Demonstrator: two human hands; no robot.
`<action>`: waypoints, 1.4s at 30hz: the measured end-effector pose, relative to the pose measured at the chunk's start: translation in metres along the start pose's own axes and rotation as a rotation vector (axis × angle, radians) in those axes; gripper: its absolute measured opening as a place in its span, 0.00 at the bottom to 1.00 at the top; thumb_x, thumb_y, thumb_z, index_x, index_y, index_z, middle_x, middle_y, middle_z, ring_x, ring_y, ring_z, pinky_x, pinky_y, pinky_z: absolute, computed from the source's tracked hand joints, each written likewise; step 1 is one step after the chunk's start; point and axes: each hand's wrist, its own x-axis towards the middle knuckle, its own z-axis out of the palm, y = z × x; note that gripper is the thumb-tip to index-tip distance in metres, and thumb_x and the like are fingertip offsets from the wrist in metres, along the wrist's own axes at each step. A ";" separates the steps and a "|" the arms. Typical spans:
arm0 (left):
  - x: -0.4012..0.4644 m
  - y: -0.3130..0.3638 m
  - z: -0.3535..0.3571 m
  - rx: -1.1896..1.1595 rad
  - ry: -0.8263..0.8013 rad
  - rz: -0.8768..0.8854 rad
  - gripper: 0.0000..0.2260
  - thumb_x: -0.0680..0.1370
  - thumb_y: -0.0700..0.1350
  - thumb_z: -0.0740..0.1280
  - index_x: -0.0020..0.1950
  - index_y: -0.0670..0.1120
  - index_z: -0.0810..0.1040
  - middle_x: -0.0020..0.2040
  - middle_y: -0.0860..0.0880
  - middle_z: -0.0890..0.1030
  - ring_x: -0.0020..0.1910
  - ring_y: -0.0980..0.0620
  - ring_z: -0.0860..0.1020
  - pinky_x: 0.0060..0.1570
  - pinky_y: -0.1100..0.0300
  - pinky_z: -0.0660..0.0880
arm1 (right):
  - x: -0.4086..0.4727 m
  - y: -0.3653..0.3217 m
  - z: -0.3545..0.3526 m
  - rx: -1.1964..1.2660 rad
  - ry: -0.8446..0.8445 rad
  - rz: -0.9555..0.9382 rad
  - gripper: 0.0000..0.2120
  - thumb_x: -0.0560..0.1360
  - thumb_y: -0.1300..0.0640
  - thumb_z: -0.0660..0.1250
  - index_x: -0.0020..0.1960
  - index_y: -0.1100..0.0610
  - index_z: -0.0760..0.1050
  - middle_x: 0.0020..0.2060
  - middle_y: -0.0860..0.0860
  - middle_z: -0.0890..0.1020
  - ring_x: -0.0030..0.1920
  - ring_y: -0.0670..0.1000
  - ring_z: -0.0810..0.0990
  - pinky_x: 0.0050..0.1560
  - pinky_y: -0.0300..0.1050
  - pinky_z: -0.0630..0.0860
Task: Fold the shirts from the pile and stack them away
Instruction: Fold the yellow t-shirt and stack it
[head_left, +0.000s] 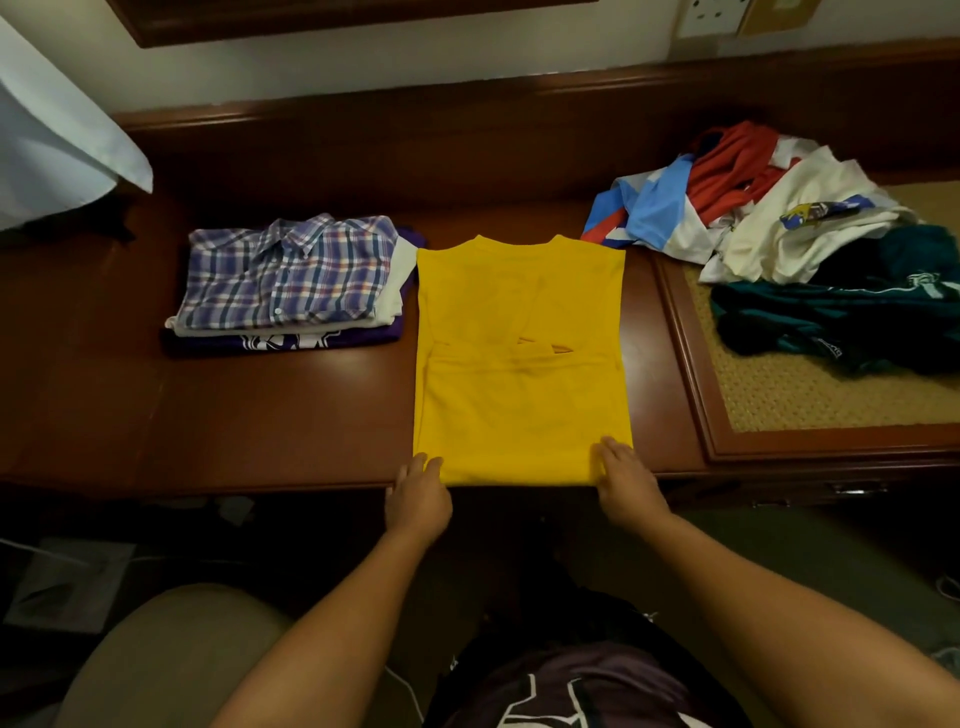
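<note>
L hand (418, 496) & R hand (626, 475) are both pinching the yellow shirt's (519, 364) hem corners at the desk's (208, 415) near edge.

Both hands (524, 493) at the yellow shirt's (519, 353) near hem
</note>
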 end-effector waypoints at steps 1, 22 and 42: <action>0.001 -0.001 -0.001 -0.084 0.045 -0.037 0.21 0.80 0.41 0.58 0.74 0.46 0.65 0.74 0.46 0.63 0.69 0.43 0.66 0.63 0.48 0.69 | -0.001 0.001 0.002 0.091 0.084 0.027 0.26 0.79 0.63 0.60 0.75 0.58 0.59 0.76 0.56 0.58 0.75 0.58 0.58 0.72 0.57 0.61; 0.019 -0.015 -0.011 -1.247 0.138 -0.648 0.08 0.78 0.34 0.64 0.54 0.44 0.72 0.44 0.47 0.75 0.38 0.51 0.75 0.37 0.61 0.73 | 0.003 -0.008 -0.014 1.072 0.361 0.680 0.07 0.77 0.68 0.60 0.53 0.60 0.69 0.42 0.57 0.75 0.38 0.54 0.75 0.39 0.49 0.75; 0.149 0.031 -0.161 -0.946 0.282 -0.051 0.03 0.79 0.42 0.65 0.52 0.47 0.78 0.47 0.48 0.79 0.49 0.50 0.77 0.51 0.53 0.75 | 0.111 -0.031 -0.165 0.896 0.438 0.192 0.07 0.78 0.61 0.65 0.42 0.55 0.77 0.39 0.53 0.78 0.43 0.53 0.76 0.44 0.49 0.74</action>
